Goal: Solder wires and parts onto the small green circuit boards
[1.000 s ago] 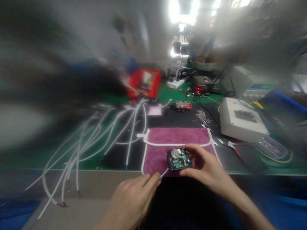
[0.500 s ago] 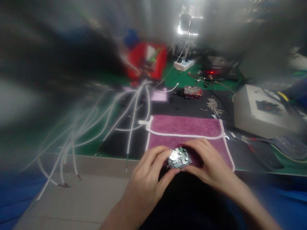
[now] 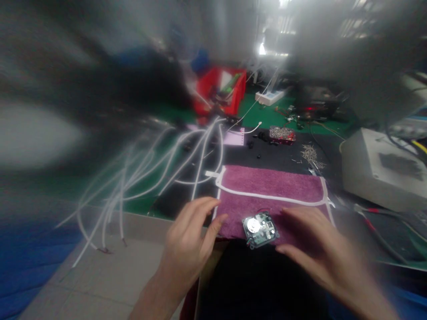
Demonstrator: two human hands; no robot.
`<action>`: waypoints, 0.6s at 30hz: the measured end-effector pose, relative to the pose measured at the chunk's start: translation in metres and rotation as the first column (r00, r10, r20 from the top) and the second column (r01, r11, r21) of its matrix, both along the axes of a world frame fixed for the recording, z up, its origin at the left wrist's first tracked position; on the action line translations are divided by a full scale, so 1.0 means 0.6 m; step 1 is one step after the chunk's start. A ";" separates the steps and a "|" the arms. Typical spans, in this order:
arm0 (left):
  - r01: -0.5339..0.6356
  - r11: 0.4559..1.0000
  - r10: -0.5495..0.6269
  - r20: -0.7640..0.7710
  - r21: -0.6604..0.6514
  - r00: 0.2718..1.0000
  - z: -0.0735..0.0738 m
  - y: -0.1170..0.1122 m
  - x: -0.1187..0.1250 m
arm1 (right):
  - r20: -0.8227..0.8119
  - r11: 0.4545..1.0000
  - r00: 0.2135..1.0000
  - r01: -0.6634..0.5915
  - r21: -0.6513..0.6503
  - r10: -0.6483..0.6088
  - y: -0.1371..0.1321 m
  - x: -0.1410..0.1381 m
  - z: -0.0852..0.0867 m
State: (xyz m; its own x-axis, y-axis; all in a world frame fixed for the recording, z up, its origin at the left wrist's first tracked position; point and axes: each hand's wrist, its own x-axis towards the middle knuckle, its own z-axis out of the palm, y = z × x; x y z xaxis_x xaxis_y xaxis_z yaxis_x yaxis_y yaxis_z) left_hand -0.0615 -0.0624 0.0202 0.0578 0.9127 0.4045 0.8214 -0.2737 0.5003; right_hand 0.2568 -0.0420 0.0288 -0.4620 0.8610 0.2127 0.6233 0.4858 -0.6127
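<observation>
A small green circuit board [image 3: 260, 229] with a round silver part lies on the near edge of a purple towel [image 3: 270, 186] with white trim. My left hand [image 3: 190, 235] hovers just left of the board, fingers spread and holding nothing. My right hand [image 3: 316, 244] is just right of the board, fingers stretched out and blurred by motion, not gripping it.
Several white cables [image 3: 150, 182] fan across the green bench at left. A red bin [image 3: 222, 91] stands at the back, a white power strip [image 3: 270, 96] beside it. A tray of small metal parts [image 3: 282, 134], loose pins [image 3: 312, 155] and a grey box [image 3: 383, 166] lie right.
Both hands held the circuit board half a second ago; they have let go and drawn apart, leaving it on the towel. The view has shifted left and down.
</observation>
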 end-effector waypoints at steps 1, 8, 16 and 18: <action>-0.041 0.999 0.042 -0.034 0.030 0.999 0.002 0.000 -0.010 | -0.002 0.999 1.000 0.025 0.030 -0.025 -0.004 0.005 0.005; -0.371 0.919 0.390 -0.160 0.134 0.907 0.001 -0.006 -0.078 | -0.070 0.973 0.987 0.154 0.169 -0.144 -0.027 0.033 0.006; -0.432 0.895 0.440 -0.390 0.114 0.809 0.008 0.019 -0.147 | -0.141 0.951 0.958 0.270 0.151 -0.250 -0.065 0.036 0.005; -0.415 0.897 0.442 -0.332 0.152 0.833 0.023 0.004 -0.152 | -0.180 0.951 0.943 0.299 0.076 -0.281 -0.079 0.023 0.022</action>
State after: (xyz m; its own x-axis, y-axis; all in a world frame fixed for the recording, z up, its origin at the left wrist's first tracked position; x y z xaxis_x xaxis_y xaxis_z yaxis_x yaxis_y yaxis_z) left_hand -0.1525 -0.0601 0.0342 -0.1829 0.8488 0.4961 0.9808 0.1228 0.1514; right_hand 0.2704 -0.0892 0.0419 -0.1466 0.9224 0.3574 0.6409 0.3638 -0.6759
